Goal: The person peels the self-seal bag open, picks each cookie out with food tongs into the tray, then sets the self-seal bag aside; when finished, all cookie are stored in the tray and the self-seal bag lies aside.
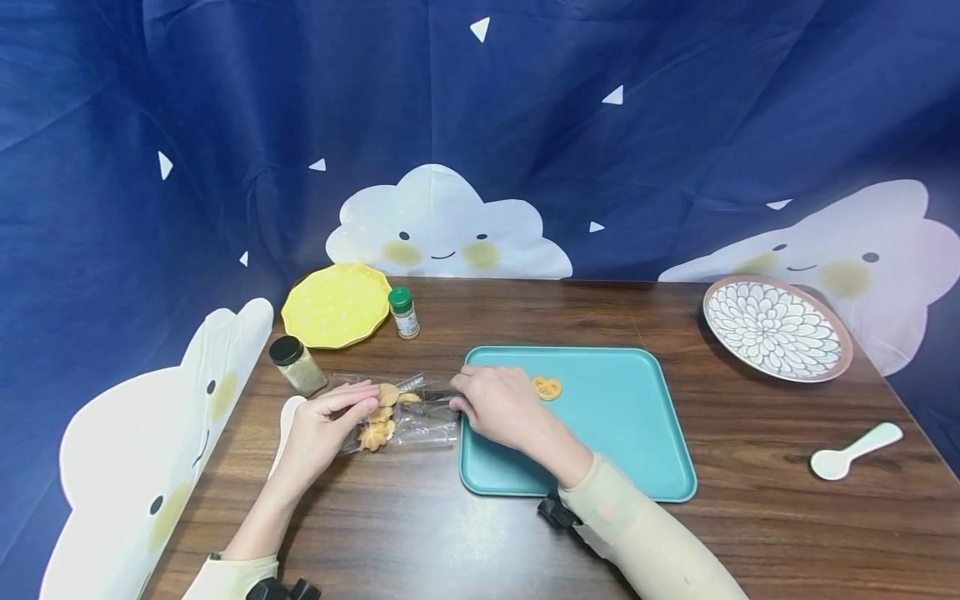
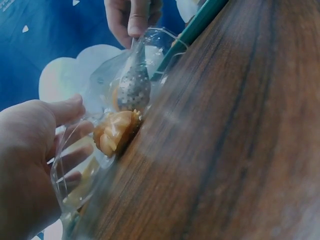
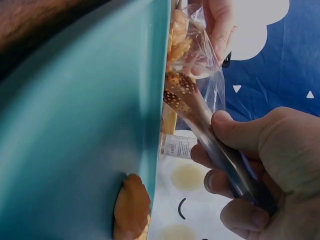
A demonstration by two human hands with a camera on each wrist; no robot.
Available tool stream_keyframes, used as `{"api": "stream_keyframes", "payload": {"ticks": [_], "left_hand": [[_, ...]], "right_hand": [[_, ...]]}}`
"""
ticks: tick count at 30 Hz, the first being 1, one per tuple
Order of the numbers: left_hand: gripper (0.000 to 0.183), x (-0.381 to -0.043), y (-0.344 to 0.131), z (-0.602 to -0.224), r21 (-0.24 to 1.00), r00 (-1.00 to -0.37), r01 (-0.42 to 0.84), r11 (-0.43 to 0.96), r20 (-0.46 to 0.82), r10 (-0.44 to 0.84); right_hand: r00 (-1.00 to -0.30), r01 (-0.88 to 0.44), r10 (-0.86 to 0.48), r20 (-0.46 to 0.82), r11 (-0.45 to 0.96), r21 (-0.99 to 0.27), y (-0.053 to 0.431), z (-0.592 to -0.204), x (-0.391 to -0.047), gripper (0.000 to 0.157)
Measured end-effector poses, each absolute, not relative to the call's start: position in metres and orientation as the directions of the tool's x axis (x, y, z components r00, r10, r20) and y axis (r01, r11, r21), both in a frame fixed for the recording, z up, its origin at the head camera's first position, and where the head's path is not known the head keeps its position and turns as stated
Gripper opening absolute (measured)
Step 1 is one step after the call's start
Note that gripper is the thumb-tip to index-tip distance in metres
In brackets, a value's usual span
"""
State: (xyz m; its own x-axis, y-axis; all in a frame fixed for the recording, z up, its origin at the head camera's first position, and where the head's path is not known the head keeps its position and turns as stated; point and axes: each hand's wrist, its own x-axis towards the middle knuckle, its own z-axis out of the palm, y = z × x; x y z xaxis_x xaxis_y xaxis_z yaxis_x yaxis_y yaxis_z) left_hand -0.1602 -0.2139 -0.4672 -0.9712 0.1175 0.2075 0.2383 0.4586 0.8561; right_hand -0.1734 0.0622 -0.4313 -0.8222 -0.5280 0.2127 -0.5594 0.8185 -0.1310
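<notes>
My left hand [image 1: 322, 433] pinches one end of a clear plastic bag [image 1: 431, 429] that lies on the table left of the tray. Inside the bag are several golden-brown cookies [image 1: 377, 435], some with scalloped edges. My right hand [image 1: 501, 406] grips metal tongs [image 3: 215, 135] over the tray's left edge. The perforated ends of the tongs [image 2: 134, 92] reach into the bag, close beside the cookies [image 2: 117, 131]. On the teal tray [image 1: 600, 450] rests a pretzel-shaped cookie [image 1: 547, 387], right of my right hand.
Behind my left hand stand a black-lidded jar [image 1: 298, 367], a green-capped shaker [image 1: 404, 313] and a yellow plate [image 1: 337, 306]. A white utensil [image 1: 287, 425] lies partly under my left hand. At the right are a petal-patterned plate [image 1: 776, 329] and a pale spoon [image 1: 855, 450].
</notes>
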Motion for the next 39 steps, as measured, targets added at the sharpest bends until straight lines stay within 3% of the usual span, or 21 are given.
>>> {"api": "stream_keyframes", "payload": {"ticks": [12, 19, 26, 32, 39], "left_hand": [[0.020, -0.173, -0.223, -0.494, 0.853, -0.970, 0.243, 0.461, 0.221, 0.103], [0.021, -0.175, -0.226, -0.499, 0.850, -0.965, 0.263, 0.456, 0.237, 0.116], [0.021, -0.175, -0.226, -0.497, 0.845, -0.959, 0.284, 0.453, 0.256, 0.124], [0.021, -0.176, -0.227, -0.496, 0.851, -0.961, 0.276, 0.446, 0.247, 0.123], [0.021, -0.172, -0.222, -0.491, 0.854, -0.966, 0.260, 0.451, 0.237, 0.107]], "right_hand": [[-0.762, -0.631, -0.574, 0.300, 0.762, -0.146, 0.106, -0.423, -0.172, 0.012], [-0.751, -0.626, -0.505, 0.425, 0.749, -0.217, 0.173, -0.420, -0.166, 0.013], [-0.710, -0.587, -0.436, 0.553, 0.801, -0.121, 0.254, -0.429, -0.140, 0.024], [-0.728, -0.550, -0.386, 0.566, 0.823, -0.146, 0.296, -0.435, -0.118, 0.029], [-0.748, -0.532, -0.369, 0.553, 0.830, -0.166, 0.311, -0.443, -0.105, 0.031]]}}
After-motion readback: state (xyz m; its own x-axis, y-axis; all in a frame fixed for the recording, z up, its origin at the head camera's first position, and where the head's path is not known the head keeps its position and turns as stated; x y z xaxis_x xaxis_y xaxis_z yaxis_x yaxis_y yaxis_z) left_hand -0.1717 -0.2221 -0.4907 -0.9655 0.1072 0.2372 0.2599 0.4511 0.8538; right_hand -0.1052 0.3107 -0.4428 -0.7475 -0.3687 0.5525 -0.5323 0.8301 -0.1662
